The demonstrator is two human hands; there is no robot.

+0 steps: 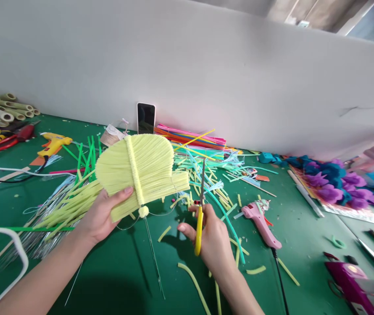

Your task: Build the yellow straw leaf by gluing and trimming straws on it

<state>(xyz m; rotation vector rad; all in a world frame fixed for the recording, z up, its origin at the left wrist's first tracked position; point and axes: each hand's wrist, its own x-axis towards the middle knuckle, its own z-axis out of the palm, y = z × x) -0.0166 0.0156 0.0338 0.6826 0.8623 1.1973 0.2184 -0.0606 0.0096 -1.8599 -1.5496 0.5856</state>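
Fan [154, 159] of fuzzy yellow stems, pinched in the left hand [104, 213] above the green table [108, 284], looks light and bendy, best held at its middle rib [132, 164], while the right hand [212, 234] grips yellow scissors [199, 229].

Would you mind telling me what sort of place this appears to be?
It looks like a handicraft workspace, perhaps a small workshop: a pink glue gun and a yellow glue gun lie on the green table, with bundled colourful fuzzy stems behind, and the right hand holds yellow-handled scissors.
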